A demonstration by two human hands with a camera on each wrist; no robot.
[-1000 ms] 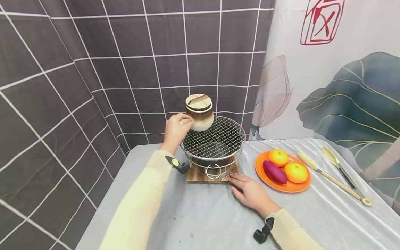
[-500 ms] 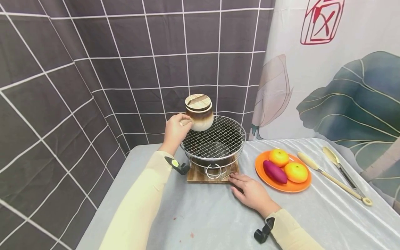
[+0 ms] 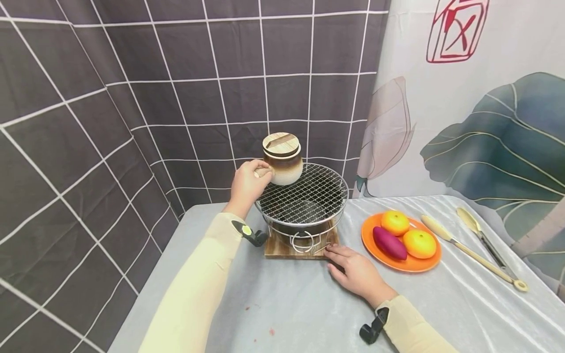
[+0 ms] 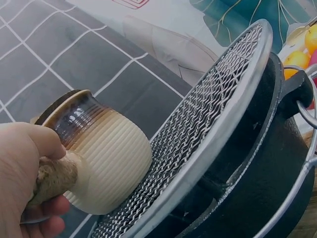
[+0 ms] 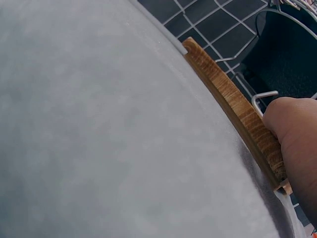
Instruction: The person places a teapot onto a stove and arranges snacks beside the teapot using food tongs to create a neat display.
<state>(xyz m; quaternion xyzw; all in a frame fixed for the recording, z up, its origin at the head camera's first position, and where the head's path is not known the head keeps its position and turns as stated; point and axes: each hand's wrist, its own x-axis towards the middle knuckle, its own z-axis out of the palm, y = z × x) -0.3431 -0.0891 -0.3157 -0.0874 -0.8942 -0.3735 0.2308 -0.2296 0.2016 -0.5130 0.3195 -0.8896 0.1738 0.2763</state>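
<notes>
Left grip on handle, ribbed pot

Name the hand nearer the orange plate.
Right. The right hand is at the near right corner of the wooden board, left of the orange plate; the left hand grips the pot handle at the left side of the grill, farther away.

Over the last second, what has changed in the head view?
Nothing visibly moved, was grasped or let go. The left hand still holds the ribbed brown-and-cream pot by its handle at the round metal mesh grill; the right hand stays at the corner of the brown wooden board; the round orange plate is unchanged.
</notes>
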